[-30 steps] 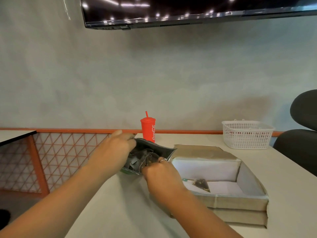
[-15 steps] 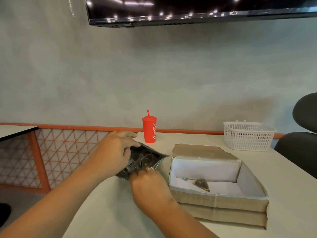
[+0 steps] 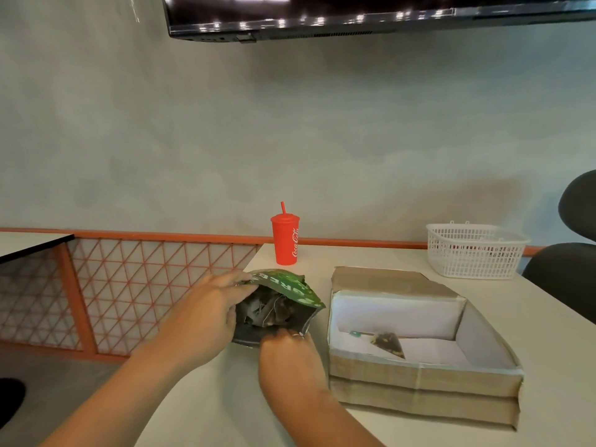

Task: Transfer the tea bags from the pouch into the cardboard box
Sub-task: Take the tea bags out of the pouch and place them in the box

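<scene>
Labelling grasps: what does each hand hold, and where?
Left hand holds the pouch by its mouth's left rim. Right hand is at the mouth's near rim; its hold cannot be told.

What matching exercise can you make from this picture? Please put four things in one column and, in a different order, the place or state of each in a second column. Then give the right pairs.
Things
1. red cup
2. white basket
3. pouch
4. tea bag

Places or states
A. lies inside the cardboard box
B. is gripped at its top flap by the left hand
C. stands upright behind the pouch, a straw in its lid
D. stands at the back right of the table, behind the cardboard box

Pairs: 1-C, 2-D, 3-B, 4-A
</scene>
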`<state>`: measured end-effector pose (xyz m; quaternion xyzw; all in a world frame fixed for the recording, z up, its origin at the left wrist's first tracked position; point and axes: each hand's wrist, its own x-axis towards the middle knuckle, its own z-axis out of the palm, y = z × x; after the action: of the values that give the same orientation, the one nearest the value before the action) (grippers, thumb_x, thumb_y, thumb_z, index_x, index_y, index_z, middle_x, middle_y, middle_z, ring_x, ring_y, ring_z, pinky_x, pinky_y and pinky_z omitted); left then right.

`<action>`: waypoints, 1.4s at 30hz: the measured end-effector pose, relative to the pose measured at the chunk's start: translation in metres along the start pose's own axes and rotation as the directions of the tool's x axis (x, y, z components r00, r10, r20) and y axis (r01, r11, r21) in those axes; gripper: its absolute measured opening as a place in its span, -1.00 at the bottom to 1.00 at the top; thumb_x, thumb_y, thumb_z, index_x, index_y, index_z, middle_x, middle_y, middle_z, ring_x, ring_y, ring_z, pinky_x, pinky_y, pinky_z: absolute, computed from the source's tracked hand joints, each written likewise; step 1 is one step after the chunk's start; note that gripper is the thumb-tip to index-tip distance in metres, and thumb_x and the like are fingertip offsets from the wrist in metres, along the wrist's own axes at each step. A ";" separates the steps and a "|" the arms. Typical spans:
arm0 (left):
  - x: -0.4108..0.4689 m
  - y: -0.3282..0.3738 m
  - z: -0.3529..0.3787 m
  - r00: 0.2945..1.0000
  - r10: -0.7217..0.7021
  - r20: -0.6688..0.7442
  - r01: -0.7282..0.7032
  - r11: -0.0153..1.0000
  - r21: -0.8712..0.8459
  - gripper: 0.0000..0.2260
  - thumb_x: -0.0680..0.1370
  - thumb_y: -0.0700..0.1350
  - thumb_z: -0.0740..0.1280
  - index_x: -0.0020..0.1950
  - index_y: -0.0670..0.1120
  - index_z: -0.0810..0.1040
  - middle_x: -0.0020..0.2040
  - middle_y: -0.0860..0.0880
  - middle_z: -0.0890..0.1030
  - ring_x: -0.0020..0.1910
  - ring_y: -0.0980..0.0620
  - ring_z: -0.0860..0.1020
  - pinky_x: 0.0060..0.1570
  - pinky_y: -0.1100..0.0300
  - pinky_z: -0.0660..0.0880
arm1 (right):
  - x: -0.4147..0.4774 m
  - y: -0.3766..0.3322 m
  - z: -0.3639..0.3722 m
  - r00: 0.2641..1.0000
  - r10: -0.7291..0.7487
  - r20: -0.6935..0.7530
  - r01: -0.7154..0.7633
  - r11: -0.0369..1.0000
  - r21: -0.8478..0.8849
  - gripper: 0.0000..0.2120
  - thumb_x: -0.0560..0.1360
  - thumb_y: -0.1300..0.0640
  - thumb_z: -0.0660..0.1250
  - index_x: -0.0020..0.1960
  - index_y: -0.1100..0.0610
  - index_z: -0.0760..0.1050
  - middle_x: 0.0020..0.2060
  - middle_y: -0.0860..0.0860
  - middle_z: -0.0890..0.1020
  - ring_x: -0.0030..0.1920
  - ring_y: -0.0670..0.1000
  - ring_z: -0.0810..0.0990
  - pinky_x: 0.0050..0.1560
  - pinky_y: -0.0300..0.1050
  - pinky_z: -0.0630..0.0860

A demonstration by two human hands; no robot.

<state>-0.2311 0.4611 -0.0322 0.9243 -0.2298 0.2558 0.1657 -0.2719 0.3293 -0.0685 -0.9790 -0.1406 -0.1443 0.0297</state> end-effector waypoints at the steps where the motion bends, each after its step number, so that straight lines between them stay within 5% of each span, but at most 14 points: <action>1: -0.001 0.001 0.000 1.000 0.005 -0.007 -0.005 1.000 -0.017 -0.54 0.50 -0.34 0.18 0.33 0.03 0.46 0.34 0.16 0.39 0.30 0.07 0.31 0.18 0.35 0.18 | 0.002 -0.001 -0.001 0.997 0.015 -0.076 -0.017 1.000 -0.023 -0.78 0.46 0.28 0.19 0.06 0.27 0.53 -0.05 0.23 0.59 -0.02 0.17 0.56 0.07 0.01 0.42; 3: -0.001 0.003 -0.001 1.000 0.013 -0.015 -0.014 0.999 -0.039 -0.53 0.50 -0.35 0.18 0.34 0.02 0.45 0.34 0.17 0.38 0.30 0.08 0.31 0.18 0.37 0.17 | 0.002 -0.002 -0.011 0.985 0.055 -0.164 -0.053 0.998 0.014 -0.83 0.27 0.18 0.41 -0.16 0.19 0.61 -0.28 0.15 0.63 -0.27 0.06 0.62 -0.14 -0.11 0.51; 7: -0.003 0.005 0.005 0.998 -0.021 0.056 0.023 0.999 -0.041 -0.53 0.52 -0.33 0.16 0.40 0.00 0.37 0.43 0.18 0.28 0.37 0.08 0.26 0.29 0.31 0.17 | 0.004 -0.005 -0.004 0.994 0.075 -0.085 -0.074 0.997 0.018 -0.82 0.37 0.23 0.35 -0.04 0.24 0.60 -0.15 0.20 0.63 -0.11 0.12 0.61 -0.04 -0.05 0.49; 12: -0.002 0.005 0.003 1.000 0.000 0.004 0.000 0.997 -0.078 -0.53 0.53 -0.31 0.18 0.40 0.02 0.36 0.40 0.16 0.33 0.33 0.09 0.29 0.26 0.32 0.18 | 0.001 -0.002 0.006 0.983 0.108 -0.151 -0.095 0.991 0.092 -0.79 -0.01 0.02 0.53 -0.44 0.07 0.60 -0.53 0.00 0.57 -0.47 -0.03 0.56 -0.40 -0.22 0.50; 16: 0.004 0.007 0.002 0.998 -0.002 -0.070 -0.003 0.997 -0.080 -0.51 0.50 -0.34 0.22 0.39 0.00 0.38 0.36 0.15 0.38 0.32 0.08 0.36 0.21 0.36 0.21 | -0.002 0.008 -0.003 0.954 0.136 -0.267 -0.095 0.982 0.162 -0.65 0.42 -0.12 0.20 -0.32 0.05 0.63 -0.31 0.00 0.64 -0.25 0.03 0.60 -0.29 -0.06 0.59; 19: 0.007 0.005 0.005 0.995 -0.002 -0.098 -0.003 0.999 -0.049 -0.43 0.44 -0.38 0.26 0.40 0.02 0.36 0.38 0.16 0.37 0.31 0.04 0.38 0.23 0.27 0.31 | -0.005 0.020 -0.021 0.906 0.158 -0.393 -0.084 0.976 0.199 -0.87 0.24 -0.02 0.50 -0.30 0.00 0.62 -0.07 0.03 0.62 -0.13 0.05 0.59 -0.26 -0.14 0.58; 22: 0.009 0.008 0.007 0.996 -0.034 -0.087 0.032 0.999 -0.030 -0.37 0.44 -0.39 0.25 0.45 0.04 0.26 0.45 0.18 0.24 0.37 0.03 0.31 0.28 0.16 0.35 | 0.002 0.040 -0.029 0.900 0.181 -0.396 -0.118 0.977 0.176 -0.80 0.16 0.14 0.55 -0.23 0.01 0.63 0.06 0.05 0.58 -0.06 0.12 0.54 -0.26 -0.10 0.56; 24: 0.009 0.014 0.007 0.995 -0.050 -0.085 0.046 0.998 -0.041 -0.34 0.46 -0.38 0.24 0.47 0.07 0.19 0.46 0.19 0.18 0.40 0.05 0.26 0.29 0.20 0.31 | 0.008 0.050 -0.035 0.934 0.123 -0.336 -0.061 0.980 0.188 -0.67 0.39 0.21 0.38 0.13 0.00 0.56 0.26 -0.02 0.44 0.11 0.14 0.44 -0.10 -0.06 0.53; 27: 0.013 0.019 0.007 0.995 -0.046 -0.086 0.044 0.999 -0.024 -0.33 0.48 -0.36 0.23 0.49 0.09 0.10 0.44 0.26 0.09 0.42 0.08 0.22 0.32 0.24 0.27 | 0.015 0.063 -0.040 0.983 0.055 -0.175 -0.008 0.965 0.261 -0.44 0.53 0.27 0.16 0.47 -0.03 0.14 0.46 -0.16 0.09 0.30 0.08 0.29 0.23 -0.10 0.41; 30: 0.018 0.023 0.004 0.994 -0.018 -0.104 0.022 0.999 0.034 -0.39 0.41 -0.36 0.32 0.42 0.00 0.33 0.42 0.15 0.29 0.26 0.00 0.38 0.12 0.10 0.46 | 0.018 0.069 -0.044 0.987 0.016 -0.159 0.035 0.948 0.316 -0.37 0.51 0.32 0.17 0.50 -0.01 0.07 0.48 -0.20 0.02 0.35 0.07 0.32 0.33 -0.11 0.34; 34: 0.017 0.038 0.007 0.932 0.144 -0.333 -0.104 0.985 0.136 -0.72 0.32 -0.30 0.37 0.02 -0.16 0.64 0.07 -0.11 0.60 -0.04 -0.01 0.37 -0.21 0.13 0.50 | 0.022 0.076 -0.055 0.989 -0.019 -0.145 0.072 0.926 0.370 -0.40 0.50 0.34 0.18 0.48 0.05 0.13 0.47 -0.15 0.09 0.34 0.07 0.35 0.35 -0.13 0.29; 38: 0.020 0.049 0.021 0.946 0.266 -0.186 -0.240 0.959 0.153 -0.87 0.35 -0.17 0.32 -0.16 -0.08 0.63 -0.22 0.01 0.58 -0.27 0.05 0.53 -0.35 0.32 0.49 | 0.027 0.084 -0.061 0.990 -0.057 -0.131 0.104 0.917 0.386 -0.40 0.51 0.32 0.19 0.49 0.03 0.12 0.47 -0.16 0.10 0.35 0.04 0.34 0.36 -0.13 0.30; 40: 0.032 0.049 0.030 0.987 0.158 -0.040 -0.150 0.975 0.167 -0.79 0.26 -0.18 0.49 -0.13 -0.02 0.63 -0.24 0.04 0.58 -0.33 0.07 0.57 -0.38 0.28 0.55 | 0.029 0.089 -0.062 0.990 -0.064 -0.123 0.107 0.915 0.389 -0.40 0.53 0.31 0.17 0.49 0.02 0.09 0.47 -0.19 0.07 0.38 0.01 0.30 0.36 -0.17 0.26; 42: 0.046 0.048 0.038 0.998 0.028 0.049 -0.040 0.969 0.243 -0.75 0.40 -0.14 0.40 0.07 0.01 0.58 -0.05 0.04 0.57 -0.13 0.03 0.58 -0.15 0.21 0.56 | 0.031 0.093 -0.061 0.990 -0.066 -0.127 0.112 0.910 0.399 -0.41 0.53 0.31 0.15 0.49 0.01 0.09 0.47 -0.20 0.07 0.37 0.00 0.30 0.34 -0.21 0.25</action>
<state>-0.2055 0.3889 -0.0285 0.9391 -0.2161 0.2640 0.0412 -0.2335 0.2424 -0.0023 -0.9346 -0.2102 -0.1673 0.2329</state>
